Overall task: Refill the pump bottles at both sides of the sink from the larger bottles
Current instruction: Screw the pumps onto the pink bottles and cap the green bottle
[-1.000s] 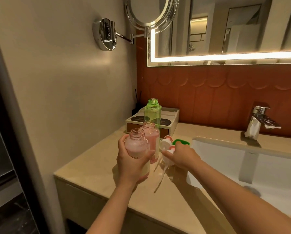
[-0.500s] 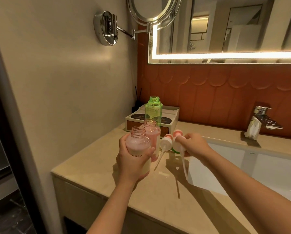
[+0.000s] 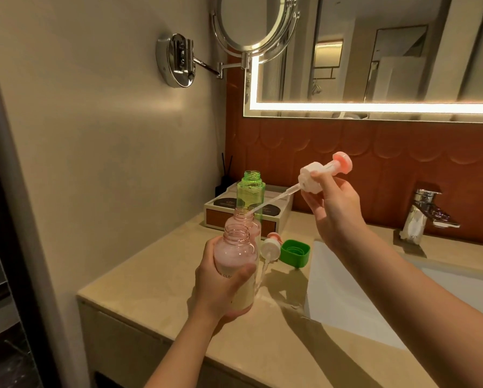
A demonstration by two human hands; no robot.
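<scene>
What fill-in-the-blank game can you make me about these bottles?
The bottle in the left hand is coloured ____.
The cap lying on the counter is coloured ____.
The pump in the right hand has a pink top and a ____ collar.
Missing words: pink, green, white.

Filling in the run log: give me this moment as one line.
left hand: grips front pink bottle, uncapped | right hand: holds pump head, tube tip near rear pink bottle | counter: second pump, green cap
</scene>
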